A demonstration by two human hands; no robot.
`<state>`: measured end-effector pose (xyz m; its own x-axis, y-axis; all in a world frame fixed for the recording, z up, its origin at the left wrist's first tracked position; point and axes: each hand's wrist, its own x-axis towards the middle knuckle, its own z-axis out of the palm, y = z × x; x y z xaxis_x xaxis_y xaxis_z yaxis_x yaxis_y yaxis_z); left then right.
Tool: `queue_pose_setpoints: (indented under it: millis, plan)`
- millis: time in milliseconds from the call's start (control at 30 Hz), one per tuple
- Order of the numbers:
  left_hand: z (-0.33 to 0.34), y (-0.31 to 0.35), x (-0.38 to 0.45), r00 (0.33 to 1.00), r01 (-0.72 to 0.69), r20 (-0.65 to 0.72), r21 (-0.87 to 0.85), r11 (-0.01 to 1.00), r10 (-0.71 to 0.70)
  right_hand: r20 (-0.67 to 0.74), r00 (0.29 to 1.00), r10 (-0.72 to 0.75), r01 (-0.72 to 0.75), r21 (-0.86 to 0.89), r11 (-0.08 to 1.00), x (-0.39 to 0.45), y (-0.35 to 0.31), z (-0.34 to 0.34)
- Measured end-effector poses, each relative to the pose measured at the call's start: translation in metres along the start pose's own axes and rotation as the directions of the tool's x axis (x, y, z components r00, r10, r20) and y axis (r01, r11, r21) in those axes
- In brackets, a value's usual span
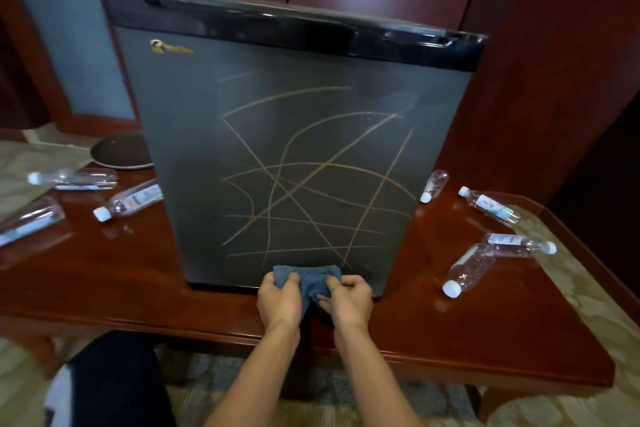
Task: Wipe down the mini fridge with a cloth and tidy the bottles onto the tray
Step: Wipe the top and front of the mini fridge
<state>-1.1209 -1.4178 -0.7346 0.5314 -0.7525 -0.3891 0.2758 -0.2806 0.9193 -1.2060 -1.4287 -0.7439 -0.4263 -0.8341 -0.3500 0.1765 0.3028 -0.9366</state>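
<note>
- Currently the mini fridge (298, 149) fills the centre of the frame on the table (104, 270); its door carries tan scribble lines (311, 177) from mid-height to near the bottom edge. Work your strokes upward across all of them.
- Note the tray (117, 152) at left centre, partly behind the fridge, with no bottle on it.
- Bottles lie on their sides: four at left (128, 201), four at right (471, 269). Leave them until wiping ends.
- Your left hand (278, 302) and right hand (346, 302) both grasp the bunched blue cloth (308, 281), fingers curled into it, at lower centre against the door's foot. Flatten it first for wider contact.
</note>
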Motion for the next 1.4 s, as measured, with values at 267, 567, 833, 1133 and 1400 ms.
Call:
queue_pose_setpoints:
  millis: [267,567,833,1133,1400]
  plan:
    - [-0.072,0.014,0.058,0.994,0.028,-0.108,0.097,0.995,-0.017,0.191,0.973,0.132,-0.117,-0.089,0.989,-0.034,0.029,0.079]
    - [-0.094,0.012,0.08,0.989,0.025,-0.146,0.076,0.997,-0.014,0.149,0.986,0.073,-0.057,-0.108,0.992,-0.039,0.034,0.112]
    - [-0.089,0.087,0.063,0.922,-0.338,-0.212,-0.039,0.94,0.323,0.068,0.901,-0.428,0.42,0.111,0.901,-0.076,-0.042,0.131]
    - [-0.094,0.07,0.054,0.842,-0.442,-0.178,0.313,0.84,0.509,0.106,0.906,-0.411,0.417,-0.053,0.907,-0.074,-0.014,0.117]
    - [-0.091,0.11,0.048,0.75,-0.588,-0.213,0.218,0.779,0.626,0.061,0.872,-0.485,0.482,0.064,0.874,-0.086,-0.066,0.134]
